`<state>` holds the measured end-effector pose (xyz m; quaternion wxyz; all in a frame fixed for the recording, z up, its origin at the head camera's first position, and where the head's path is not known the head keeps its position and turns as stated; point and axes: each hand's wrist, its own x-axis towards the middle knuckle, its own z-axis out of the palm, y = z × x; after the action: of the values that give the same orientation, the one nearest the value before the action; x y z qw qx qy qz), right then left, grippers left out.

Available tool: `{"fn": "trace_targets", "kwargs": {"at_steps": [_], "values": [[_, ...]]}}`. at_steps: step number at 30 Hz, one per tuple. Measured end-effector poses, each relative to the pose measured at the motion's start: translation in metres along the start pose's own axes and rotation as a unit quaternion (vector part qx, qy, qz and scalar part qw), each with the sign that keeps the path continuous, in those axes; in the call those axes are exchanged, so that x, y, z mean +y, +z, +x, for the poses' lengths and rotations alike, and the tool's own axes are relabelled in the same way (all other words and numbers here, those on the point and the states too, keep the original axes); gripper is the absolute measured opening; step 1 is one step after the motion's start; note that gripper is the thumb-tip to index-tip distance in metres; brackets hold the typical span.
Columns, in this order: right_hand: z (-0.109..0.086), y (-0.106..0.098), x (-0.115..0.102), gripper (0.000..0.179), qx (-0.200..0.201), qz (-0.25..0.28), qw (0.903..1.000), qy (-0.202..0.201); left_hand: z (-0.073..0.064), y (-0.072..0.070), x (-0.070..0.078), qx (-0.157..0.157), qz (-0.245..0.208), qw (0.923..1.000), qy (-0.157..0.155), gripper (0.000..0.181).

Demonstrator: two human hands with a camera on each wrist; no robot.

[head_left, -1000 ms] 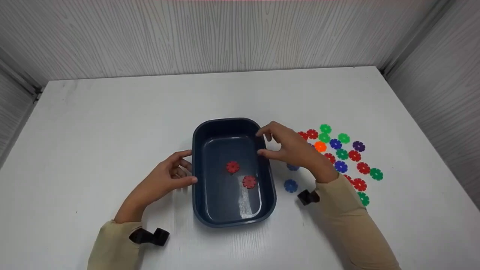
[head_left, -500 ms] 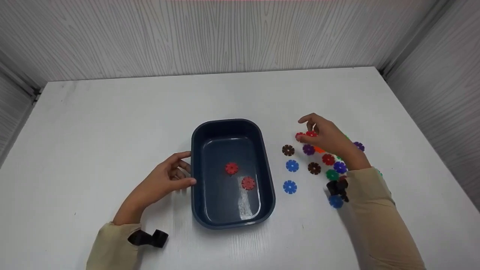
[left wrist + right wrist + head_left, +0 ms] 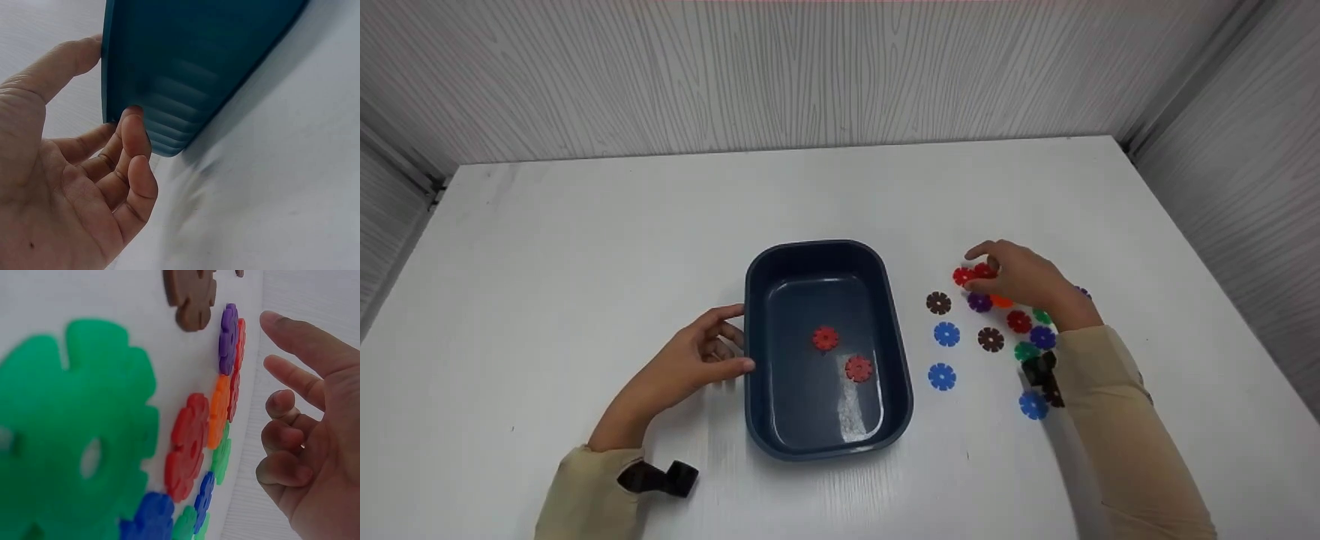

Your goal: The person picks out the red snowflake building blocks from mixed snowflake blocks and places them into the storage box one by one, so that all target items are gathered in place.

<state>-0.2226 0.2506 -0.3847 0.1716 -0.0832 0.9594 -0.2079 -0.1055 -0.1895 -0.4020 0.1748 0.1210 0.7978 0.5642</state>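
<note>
My left hand rests against the left side of a dark blue rectangular plastic tub. The left wrist view shows its thumb and forefinger at the tub's rim, the other fingers loosely bent beside the wall. Two red snowflake discs, one near the middle and another to its right, lie inside. My right hand hovers over the far-left part of the scattered discs, nearest a red disc. Nothing is between its parted thumb and forefinger in the right wrist view, where a purple disc lies near.
Several more discs lie on the white table right of the tub, including brown, blue and green ones. My right forearm hides some of them. A wood-grain panel stands behind the table.
My right hand has moved from over the tub's right rim to the red discs on the right, then dipped slightly lower. The left hand has stayed at the tub.
</note>
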Motion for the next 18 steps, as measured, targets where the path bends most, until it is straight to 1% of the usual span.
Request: {"fn": "trace_targets", "kwargs": {"at_steps": [8,18], "values": [[0.0049,0.0003,0.0008,0.053,-0.020,-0.016,0.9996,0.010,-0.0002,0.0002,-0.0007,0.002,0.009,1.0000,0.001,0.072],[0.0104,0.0011,-0.0046,0.044,-0.014,-0.054,0.9984,0.005,-0.0006,-0.0001,-0.0009,0.002,0.008,1.0000,-0.001,0.072]]}}
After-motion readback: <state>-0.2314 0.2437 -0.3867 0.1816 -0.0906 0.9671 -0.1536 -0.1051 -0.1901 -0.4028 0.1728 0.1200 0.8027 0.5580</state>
